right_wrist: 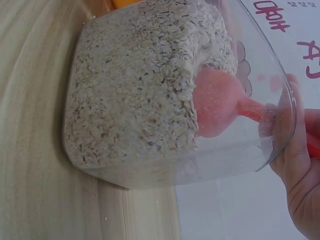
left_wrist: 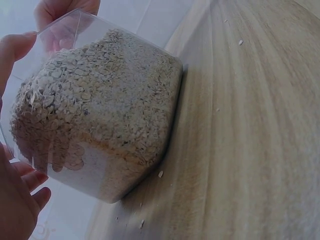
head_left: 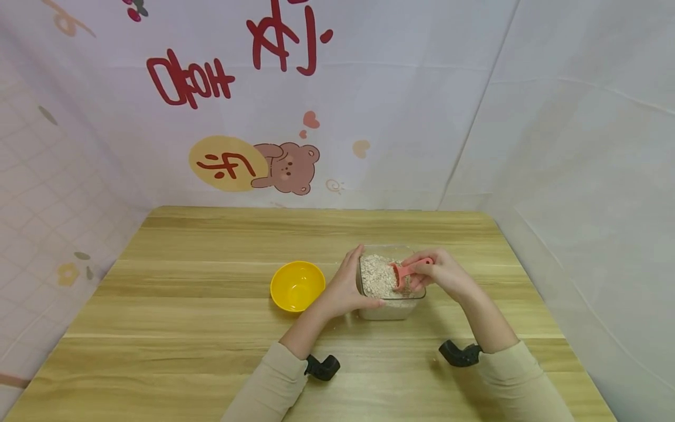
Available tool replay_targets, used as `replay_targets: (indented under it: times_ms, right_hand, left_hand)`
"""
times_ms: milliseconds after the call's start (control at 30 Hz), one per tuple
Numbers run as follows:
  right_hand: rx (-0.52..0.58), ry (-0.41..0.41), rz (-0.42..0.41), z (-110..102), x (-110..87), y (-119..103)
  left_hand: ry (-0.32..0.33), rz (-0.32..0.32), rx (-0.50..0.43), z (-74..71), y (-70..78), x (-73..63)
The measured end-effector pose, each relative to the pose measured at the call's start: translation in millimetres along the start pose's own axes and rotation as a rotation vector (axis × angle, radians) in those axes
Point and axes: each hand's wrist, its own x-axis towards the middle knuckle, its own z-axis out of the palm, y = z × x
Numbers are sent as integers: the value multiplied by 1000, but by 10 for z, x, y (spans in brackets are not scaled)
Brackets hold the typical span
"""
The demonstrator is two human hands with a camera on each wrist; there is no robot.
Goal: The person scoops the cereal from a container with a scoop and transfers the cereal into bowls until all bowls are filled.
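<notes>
A clear square container (head_left: 387,312) stands on the table, filled with rolled oats (head_left: 378,274). My left hand (head_left: 344,291) holds it by the left side, thumb at the near rim and fingers along the far side. In my right hand (head_left: 445,274) is the handle of a pink scoop (head_left: 405,272). The scoop's bowl is inside the container, and the right wrist view shows it (right_wrist: 216,102) tilted and partly sunk in the oats against the clear wall. Left of the container, just beyond my left hand, sits a yellow bowl (head_left: 297,287) with nothing in it.
The wood-grain table (head_left: 184,305) reaches back to a white printed curtain (head_left: 401,105), which also hangs at both sides. Some loose oat flakes (left_wrist: 161,174) lie on the table near the container. Black curved mounts (head_left: 324,368) stick out at both wrists.
</notes>
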Motion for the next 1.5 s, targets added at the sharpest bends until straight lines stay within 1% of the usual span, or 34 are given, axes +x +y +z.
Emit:
replay_targets:
  times_ms: [267, 667, 1033, 1267, 1500]
  right_hand:
    - [48, 31, -10, -20, -21, 28]
    - [127, 72, -15, -48, -73, 65]
    - [203, 57, -56, -100, -108, 122]
    - [271, 60, -70, -120, -129, 150]
    - [284, 64, -75, -135, -151, 160]
  left_hand:
    - [-1, 9, -14, -5, 3, 0]
    - [-2, 12, 5, -5, -5, 3]
    - [-11, -9, 7, -3, -17, 3]
    - [-11, -5, 22, -6, -10, 2]
    - [-10, -5, 30, -4, 2, 2]
